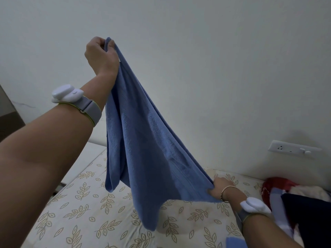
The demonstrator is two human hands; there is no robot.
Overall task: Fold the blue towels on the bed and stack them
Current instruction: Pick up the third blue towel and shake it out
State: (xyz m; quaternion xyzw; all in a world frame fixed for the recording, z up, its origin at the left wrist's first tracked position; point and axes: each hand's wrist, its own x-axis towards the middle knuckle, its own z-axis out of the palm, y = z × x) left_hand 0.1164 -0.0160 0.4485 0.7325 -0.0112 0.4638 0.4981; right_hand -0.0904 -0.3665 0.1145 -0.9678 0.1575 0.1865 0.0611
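Note:
A blue towel (143, 140) hangs in the air above the bed (80, 212), stretched on a slant. My left hand (101, 54) is raised high and grips one corner of it. Down at the right, just above the sheet, my right hand (221, 188) pinches the towel's lower edge. The rest of the cloth droops in folds between the two hands, its lowest tip close to the bed. A small patch of another blue towel (234, 243) shows at the bottom edge, partly hidden by my right arm.
The bed has a cream sheet with a leaf print. A heap of red, white and dark blue clothes (295, 203) lies at the right. A plain wall stands behind, with a white switch plate (293, 149) at the right. The bed's left edge drops off beside a dark gap.

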